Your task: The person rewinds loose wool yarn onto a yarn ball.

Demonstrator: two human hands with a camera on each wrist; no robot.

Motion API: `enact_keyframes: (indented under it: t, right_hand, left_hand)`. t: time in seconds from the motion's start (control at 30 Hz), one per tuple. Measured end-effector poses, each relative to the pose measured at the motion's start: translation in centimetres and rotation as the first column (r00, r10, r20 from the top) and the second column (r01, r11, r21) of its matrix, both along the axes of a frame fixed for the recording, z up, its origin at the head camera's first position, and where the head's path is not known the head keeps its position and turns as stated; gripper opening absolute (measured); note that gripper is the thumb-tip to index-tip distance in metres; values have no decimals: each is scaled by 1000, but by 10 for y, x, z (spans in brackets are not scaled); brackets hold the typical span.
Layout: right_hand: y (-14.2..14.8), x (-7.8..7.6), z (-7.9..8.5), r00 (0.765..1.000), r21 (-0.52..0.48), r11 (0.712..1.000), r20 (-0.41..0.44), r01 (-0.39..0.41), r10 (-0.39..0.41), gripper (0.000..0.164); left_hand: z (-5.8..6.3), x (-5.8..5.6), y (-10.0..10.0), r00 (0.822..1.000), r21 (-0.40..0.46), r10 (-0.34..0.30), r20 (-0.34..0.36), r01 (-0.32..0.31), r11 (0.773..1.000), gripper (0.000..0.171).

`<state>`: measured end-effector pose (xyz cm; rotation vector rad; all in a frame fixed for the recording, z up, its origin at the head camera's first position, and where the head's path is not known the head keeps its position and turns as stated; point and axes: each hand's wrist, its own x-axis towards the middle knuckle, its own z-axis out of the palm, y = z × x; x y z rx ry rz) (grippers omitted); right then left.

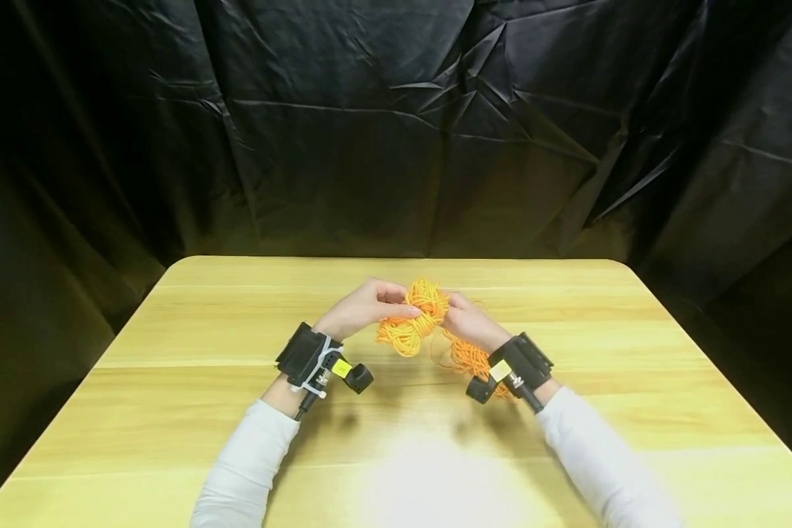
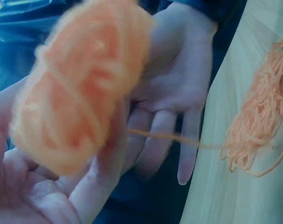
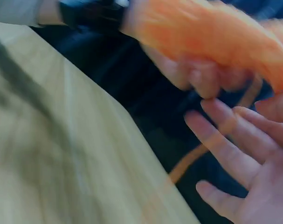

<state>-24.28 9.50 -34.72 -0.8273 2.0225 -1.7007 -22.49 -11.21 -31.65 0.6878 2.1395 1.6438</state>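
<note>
Your left hand [image 1: 363,306] is pinching the orange bundle [image 1: 427,295], maybe to steady it, but whether your right hand [image 1: 470,323] beside it is gripping, I can't tell.

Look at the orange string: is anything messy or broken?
The loose heap on the table near the right hand looks messy: tangled loops, unlike the wound bundle the left hand holds. I see no break.

I see white fabric on both arms over my feed: a left sleeve [image 1: 247,466] and a right sleeve [image 1: 600,455], each ending short of a wide black cuff [image 1: 297,352]. Each cuff bears a black camera mount [image 1: 358,378] with silver hardware [image 1: 518,381]. I spot a bright yellow label [image 1: 341,368] and white tie [image 1: 295,387] on the left, a paler label [image 1: 500,370] on the right.
</note>
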Motion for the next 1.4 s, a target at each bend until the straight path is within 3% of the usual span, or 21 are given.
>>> enact_keyframes:
  t: [0.1,0.23,0.4,0.57,0.7,0.9,1.03,1.2,1.3,1.4]
  right_hand:
    - [-8,8,-1,997,-52,999,69,-16,20,28]
    - [-8,12,2,998,-13,1000,57,7,-6,20]
    - [-8,16,8,994,112,993,-102,40,-29,26]
    - [-10,21,14,964,251,965,-266,70,0,26]
    - [-14,23,11,955,289,953,-298,85,5,30]
    - [-18,26,8,963,284,956,-270,73,7,30]
    - [-17,25,10,960,289,954,-279,75,9,30]
    - [-9,17,18,966,247,961,-252,123,-59,28]
    - [-5,11,26,979,182,967,-137,175,-152,29]
    - [-1,5,33,971,135,961,-25,240,-239,27]
  left_hand:
    - [1,0,-2,998,9,65,9,-65,998,26]
    - [-1,-2,-5,984,46,173,50,-176,983,33]
    - [-3,-3,-4,957,69,277,87,-283,956,41]
    - [-6,-3,-3,945,93,317,87,-324,941,33]
    - [-7,-3,-1,932,121,352,84,-360,925,30]
    - [-5,-3,3,900,182,426,95,-436,881,30]
    - [-4,-3,3,894,197,438,96,-448,872,31]
    - [-6,-3,2,915,179,390,99,-402,898,31]
    - [-7,-3,2,927,152,362,93,-373,915,30]
    - [-8,-3,2,934,120,346,89,-355,927,27]
